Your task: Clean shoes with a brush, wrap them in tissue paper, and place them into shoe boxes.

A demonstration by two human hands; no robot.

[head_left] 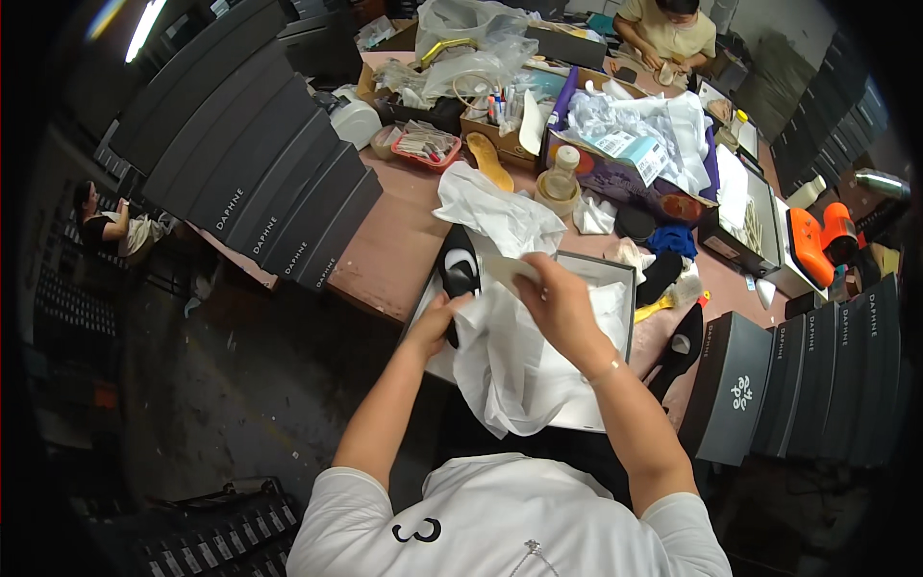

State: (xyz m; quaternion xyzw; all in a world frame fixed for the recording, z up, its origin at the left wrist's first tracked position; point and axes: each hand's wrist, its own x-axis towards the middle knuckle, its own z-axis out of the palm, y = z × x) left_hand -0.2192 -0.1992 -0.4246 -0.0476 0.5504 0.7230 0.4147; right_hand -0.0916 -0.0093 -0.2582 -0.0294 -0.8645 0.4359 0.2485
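My left hand (pixel 432 324) is closed round a black shoe (pixel 460 271) with a pale lining, at the left side of an open shoebox (pixel 625 279). White tissue paper (pixel 500 361) drapes over the box and spills past its near edge, lying against the fingertips of that hand. Just right of the shoe, my right hand (pixel 558 306) pinches a thin cream-coloured flat piece (pixel 510 272) above the paper. More tissue (pixel 500 212) spreads over the table beyond the box. What lies under the paper is hidden.
Dark shoeboxes are stacked at left (pixel 260 183) and right (pixel 808 375). A black shoe (pixel 679 351) and yellow-handled brush (pixel 670 300) lie right of the box. Farther back are a glue bottle (pixel 561 175), a purple carton (pixel 615 188) and a person (pixel 673 38).
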